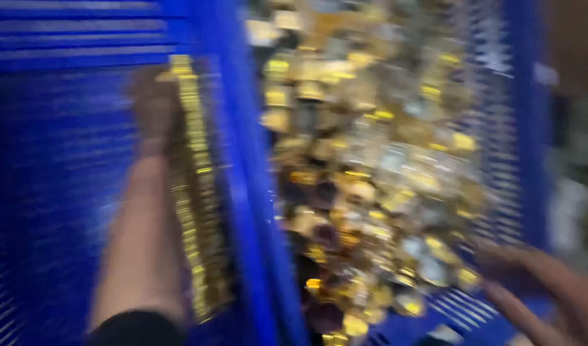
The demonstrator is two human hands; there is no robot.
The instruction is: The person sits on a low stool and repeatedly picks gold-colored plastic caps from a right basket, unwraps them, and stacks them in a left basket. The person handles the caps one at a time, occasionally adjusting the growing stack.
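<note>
The left hand reaches far into the left blue slatted plastic crate, touching a long row of small gold-coloured metal parts; blur hides its grip. The right hand, fingers loosely spread and empty, rests at the near right edge of the neighbouring blue crate, heaped with loose gold-coloured pieces.

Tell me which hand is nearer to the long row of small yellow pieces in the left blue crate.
Left. The left hand is at the top of the row of yellow pieces, seemingly touching it; the right hand is far off, by the neighbouring crate's pile.
</note>
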